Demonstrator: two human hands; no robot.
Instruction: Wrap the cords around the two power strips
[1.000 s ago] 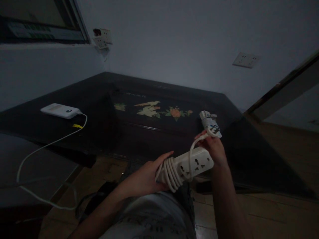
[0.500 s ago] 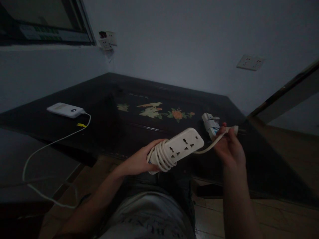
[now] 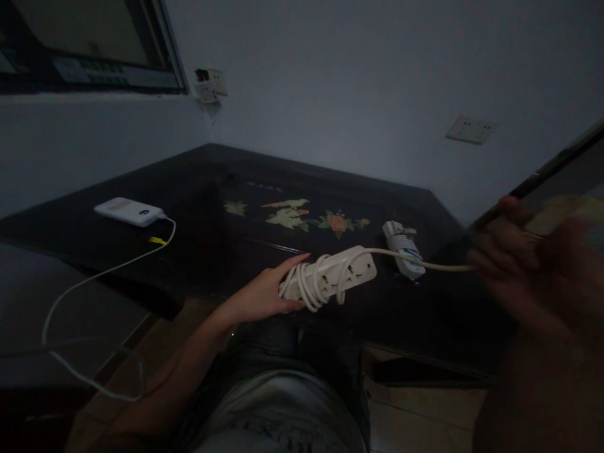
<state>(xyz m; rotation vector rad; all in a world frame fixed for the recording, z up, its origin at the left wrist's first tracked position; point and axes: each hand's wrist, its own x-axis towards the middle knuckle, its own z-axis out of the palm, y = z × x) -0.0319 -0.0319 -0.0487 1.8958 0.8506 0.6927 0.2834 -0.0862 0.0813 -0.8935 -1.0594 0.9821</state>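
Note:
My left hand (image 3: 274, 289) grips the near end of a white power strip (image 3: 333, 267), held above the front edge of the dark table. The strip's own cord (image 3: 314, 292) is wrapped round it in several loops, one of them loose toward the far end. From the strip the cord stretches right to my right hand (image 3: 533, 264), raised at the right edge and smeared by motion. That hand is closed on the cord's plug end (image 3: 566, 211), a pale blurred shape. A second power strip (image 3: 402, 250), bound with its cord, lies on the table beneath the stretched cord.
On the left of the dark table (image 3: 198, 182) lies a white power bank (image 3: 129, 211), its cable (image 3: 61, 296) hanging off the front. A yellow tag (image 3: 157, 240) sits beside it. Wall sockets (image 3: 472, 129) are behind, with more sockets (image 3: 210, 85) near the window.
My right hand has swept right and up, pulling the cord out long. A loop on the power strip has loosened toward its far end. My left hand still holds the strip.

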